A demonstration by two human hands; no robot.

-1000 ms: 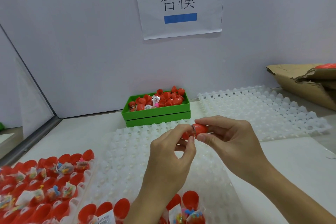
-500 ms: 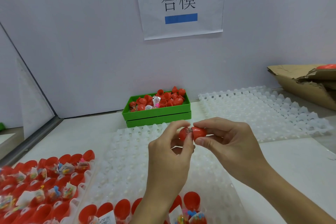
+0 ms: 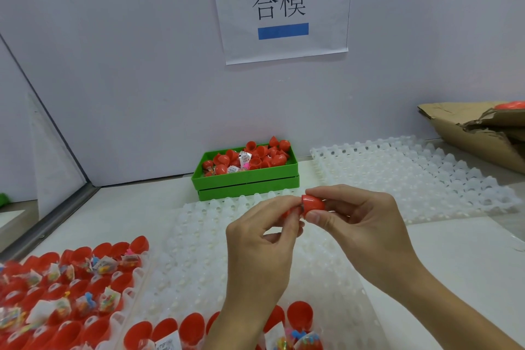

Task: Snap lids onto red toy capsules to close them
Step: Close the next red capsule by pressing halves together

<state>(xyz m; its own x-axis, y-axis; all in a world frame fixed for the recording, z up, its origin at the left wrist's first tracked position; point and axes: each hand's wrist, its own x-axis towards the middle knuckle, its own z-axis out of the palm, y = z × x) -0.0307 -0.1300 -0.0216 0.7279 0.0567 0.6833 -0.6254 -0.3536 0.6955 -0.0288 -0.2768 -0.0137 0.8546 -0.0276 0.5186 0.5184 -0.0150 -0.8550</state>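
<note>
- Both hands are up over the middle of the table [image 3: 426,250], meeting above the white dimpled tray [image 3: 199,250] that lies in front of the person.
- The right hand [image 3: 366,224] pinches the red lid [image 3: 314,205] between thumb and forefinger, open mouth of the lid turned toward the other hand.
- The left hand [image 3: 264,239] has its fingertips curled in and clamped on the red capsule body [image 3: 287,212]; only a sliver of red shows between the fingers.
- Lid and body meet at a dark seam between the two hands; whether they are fully snapped together cannot be told.
- Behind the hands, against the wall, sits a green bin [image 3: 247,183] heaped with loose red capsule halves [image 3: 255,158] and a few small packets.
- A second white dimpled tray [image 3: 412,176] lies to the right of the bin, partly overlapping the near one.
- Lower left, a tray of open red capsules [image 3: 71,293] stands in rows, most with colourful toy packets inside.
- Along the bottom edge, just under the wrists, more open red capsules [image 3: 176,329] stand upright, some with packets in them.
- Far right, a torn cardboard box [image 3: 471,133] rests on the table with something red showing at its top.
- On the wall hangs a paper sign [image 3: 281,6] with black characters and blue bars.
</note>
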